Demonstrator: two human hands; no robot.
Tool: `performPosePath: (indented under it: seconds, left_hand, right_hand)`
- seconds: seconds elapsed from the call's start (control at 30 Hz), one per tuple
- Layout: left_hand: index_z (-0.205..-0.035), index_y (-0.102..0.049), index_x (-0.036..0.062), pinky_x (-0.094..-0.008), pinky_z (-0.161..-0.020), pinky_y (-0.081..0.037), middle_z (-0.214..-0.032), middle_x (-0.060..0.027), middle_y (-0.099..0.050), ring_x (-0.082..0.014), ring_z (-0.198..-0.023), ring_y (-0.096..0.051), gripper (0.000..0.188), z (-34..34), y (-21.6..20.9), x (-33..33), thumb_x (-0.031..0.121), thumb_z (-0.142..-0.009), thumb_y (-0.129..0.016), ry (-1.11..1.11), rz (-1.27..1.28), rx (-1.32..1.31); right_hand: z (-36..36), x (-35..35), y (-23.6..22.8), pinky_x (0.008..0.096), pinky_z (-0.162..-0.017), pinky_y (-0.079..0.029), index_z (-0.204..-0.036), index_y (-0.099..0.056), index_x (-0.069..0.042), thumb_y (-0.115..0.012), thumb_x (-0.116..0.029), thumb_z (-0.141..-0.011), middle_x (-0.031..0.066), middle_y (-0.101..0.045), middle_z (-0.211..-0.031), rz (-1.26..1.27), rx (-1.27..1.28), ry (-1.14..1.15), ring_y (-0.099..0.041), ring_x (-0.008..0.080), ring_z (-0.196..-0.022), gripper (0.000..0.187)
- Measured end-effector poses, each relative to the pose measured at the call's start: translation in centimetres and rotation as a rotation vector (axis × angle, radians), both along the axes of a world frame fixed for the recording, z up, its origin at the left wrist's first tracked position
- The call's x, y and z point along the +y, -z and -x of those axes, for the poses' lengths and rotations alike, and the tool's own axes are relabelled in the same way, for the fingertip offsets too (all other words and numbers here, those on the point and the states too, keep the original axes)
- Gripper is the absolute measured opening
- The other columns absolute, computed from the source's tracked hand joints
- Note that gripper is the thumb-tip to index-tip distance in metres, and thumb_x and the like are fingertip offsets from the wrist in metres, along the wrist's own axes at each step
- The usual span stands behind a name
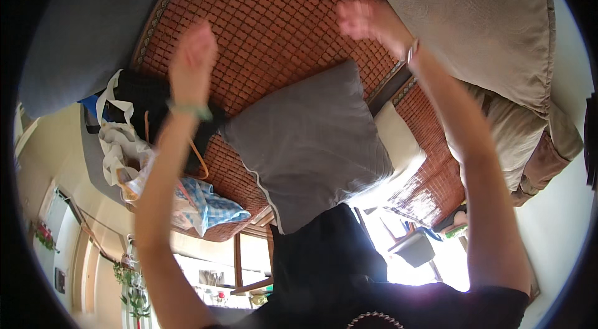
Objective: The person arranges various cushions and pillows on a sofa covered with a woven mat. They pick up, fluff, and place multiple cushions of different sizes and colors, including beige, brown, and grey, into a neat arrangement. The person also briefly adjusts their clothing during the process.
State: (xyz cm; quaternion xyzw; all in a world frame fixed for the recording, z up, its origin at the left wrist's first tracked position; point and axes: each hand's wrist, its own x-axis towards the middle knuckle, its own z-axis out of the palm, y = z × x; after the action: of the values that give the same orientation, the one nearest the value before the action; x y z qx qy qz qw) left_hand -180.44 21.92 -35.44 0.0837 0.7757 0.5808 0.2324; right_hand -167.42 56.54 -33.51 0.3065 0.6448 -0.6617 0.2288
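Observation:
My left hand [194,55] is raised over the reddish-brown woven mat [268,23], a green bangle on its wrist. My right hand [364,19] hovers over the same mat near a large beige cushion [473,23], with a band on the wrist. Both hands are smeared by motion, so their fingers cannot be made out, and no object shows in either. Between my forearms lies a dark grey cushion [311,142] with a pale zip edge, apart from both hands. A cream cushion [398,142] sticks out from beneath its right side.
Left of the mat stands a blue-grey backrest [93,30]. Below it lie a black bag [146,101], a white-strapped bag [121,142] and a blue checked cloth [212,207]. More beige cushions [498,142] and a brown cloth [545,164] are piled at the right beside a pale wall [554,229].

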Motion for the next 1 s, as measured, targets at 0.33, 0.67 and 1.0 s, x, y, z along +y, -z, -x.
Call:
performPosePath:
  seconds: [0.33, 0.67, 1.0]
  left_hand:
    - [-0.132, -0.041, -0.0009, -0.0314, -0.093, -0.045, -0.127, -0.0107, -0.052, -0.0199, -0.112, -0.053, 0.061, -33.4, -3.4, -15.9, 0.031, -0.087, -0.068, -0.167, 0.225, -1.281]
    - [-0.099, -0.063, 0.0037, -0.0358, -0.074, -0.051, -0.091, -0.0075, -0.068, -0.0218, -0.082, -0.065, 0.014, -27.2, -1.8, -12.1, 0.011, -0.087, -0.062, 0.12, 0.323, -0.602]
    - [-0.137, -0.044, 0.0052, -0.0224, -0.057, -0.049, -0.115, -0.008, -0.06, -0.0094, -0.075, -0.06, 0.071, -2.8, 2.2, -1.6, 0.039, -0.082, -0.072, -0.142, 0.233, -0.372]
  right_hand:
    - [-34.4, -7.2, 1.0, 0.028, -0.085, -0.05, -0.123, -0.05, 0.01, -0.074, -0.025, -0.083, 0.0133, -0.062, -0.109, 0.088, -0.543, 0.269, -0.06, 0.0178, -0.096, 0.058]
    - [-10.5, -2.8, -17.6, 0.0315, -0.084, -0.049, -0.118, -0.059, 0.001, -0.07, -0.015, -0.082, 0.0122, -0.067, -0.103, -0.315, 0.192, -0.414, -0.063, 0.0202, -0.095, 0.041]
    - [-10.7, 3.6, -0.8, 0.0319, -0.059, -0.05, -0.109, -0.06, 0.003, -0.071, -0.021, -0.083, 0.0117, -0.06, -0.093, -0.533, -0.166, 0.335, -0.063, 0.0191, -0.069, 0.037]
